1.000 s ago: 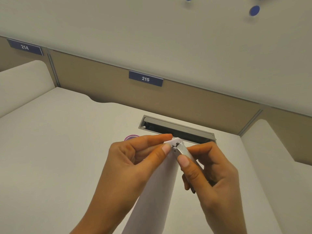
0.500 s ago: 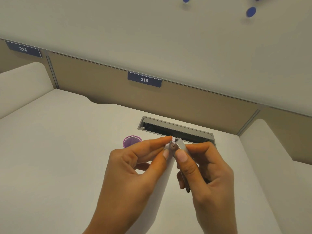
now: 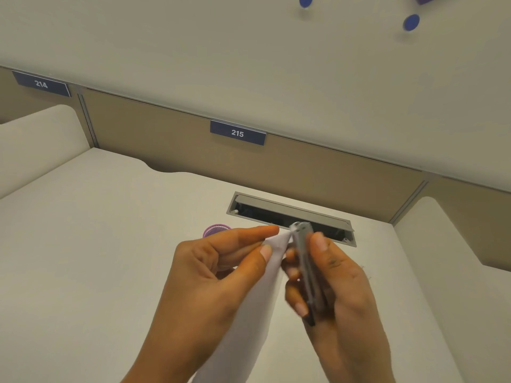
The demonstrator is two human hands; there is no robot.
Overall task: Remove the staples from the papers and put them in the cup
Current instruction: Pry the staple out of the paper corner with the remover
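My left hand (image 3: 218, 275) pinches the top corner of the white papers (image 3: 249, 322) between thumb and forefinger, holding them up over the desk. My right hand (image 3: 334, 283) grips a grey metal staple remover (image 3: 305, 255), its tip touching the pinched paper corner. The staple itself is too small to make out. A purple cup (image 3: 214, 230) stands on the desk just behind my left hand, mostly hidden by the fingers.
A grey cable slot (image 3: 290, 214) is set in the white desk (image 3: 83, 258) behind my hands. Beige partitions with number plates 214 (image 3: 41, 84) and 215 (image 3: 237, 133) close off the back. Raised white side dividers stand left and right.
My right hand has turned the staple remover more upright and drawn it slightly right from the paper corner. The purple cup has come partly into view behind my left hand.
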